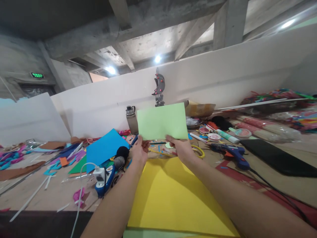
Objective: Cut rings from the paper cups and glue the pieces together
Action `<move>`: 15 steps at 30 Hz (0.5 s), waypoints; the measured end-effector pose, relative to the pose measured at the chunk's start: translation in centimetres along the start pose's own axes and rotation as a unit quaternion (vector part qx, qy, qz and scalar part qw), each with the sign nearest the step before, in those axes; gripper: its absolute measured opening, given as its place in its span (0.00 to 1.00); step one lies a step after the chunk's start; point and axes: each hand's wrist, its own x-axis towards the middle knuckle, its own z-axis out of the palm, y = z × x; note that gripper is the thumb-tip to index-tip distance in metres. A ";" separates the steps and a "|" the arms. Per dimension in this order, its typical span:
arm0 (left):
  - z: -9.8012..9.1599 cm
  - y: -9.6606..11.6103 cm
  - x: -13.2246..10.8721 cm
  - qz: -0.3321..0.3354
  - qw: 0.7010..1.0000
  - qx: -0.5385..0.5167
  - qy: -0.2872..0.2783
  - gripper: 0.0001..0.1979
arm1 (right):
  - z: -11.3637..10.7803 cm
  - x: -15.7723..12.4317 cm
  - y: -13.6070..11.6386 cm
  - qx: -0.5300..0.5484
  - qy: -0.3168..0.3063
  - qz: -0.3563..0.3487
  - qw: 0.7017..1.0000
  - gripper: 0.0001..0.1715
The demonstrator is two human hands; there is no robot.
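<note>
A light green sheet of paper (162, 121) is held up in front of me, its broad face toward the camera. My left hand (140, 148) pinches its lower left corner, thumb in front. Along the lower edge, nearer the right corner, my right hand (181, 147) grips it the same way; the fingers behind the sheet are partly hidden. Below my wrists lies a large yellow sheet (175, 195), with a pale green edge (146, 233) showing under its front side.
On the left are a blue sheet (105, 148), a power strip with a plugged-in charger (100, 175) and scattered scraps. A bottle (132, 120) stands behind. To the right lie a blue glue gun (235, 155) with its cord and a black flat slab (279, 157). A white partition (210, 76) closes the back.
</note>
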 end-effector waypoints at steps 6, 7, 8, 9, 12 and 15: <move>1.3 -0.7 -1.4 -0.035 0.991 -0.045 -0.121 0.13 | 0.7 0.4 1.8 0.039 -0.035 -0.009 0.999 0.21; 1.5 -0.8 -1.5 -0.040 0.992 -0.044 -0.113 0.13 | 0.9 0.5 2.1 0.044 -0.045 -0.010 0.998 0.21; 1.6 -0.9 -1.5 -0.047 0.993 -0.042 -0.100 0.12 | 1.0 0.5 2.3 0.049 -0.055 -0.010 0.997 0.22; 1.6 -1.0 -1.4 -0.052 0.994 -0.043 -0.083 0.12 | 1.1 0.5 2.5 0.052 -0.062 -0.008 0.997 0.22; 1.2 -0.7 -0.8 -0.050 0.997 -0.044 -0.033 0.12 | 0.7 0.7 2.2 0.057 -0.062 -0.001 0.996 0.23; 0.6 -0.2 -0.1 -0.034 0.999 -0.037 0.002 0.14 | 0.0 1.0 1.4 0.043 -0.055 0.005 0.998 0.24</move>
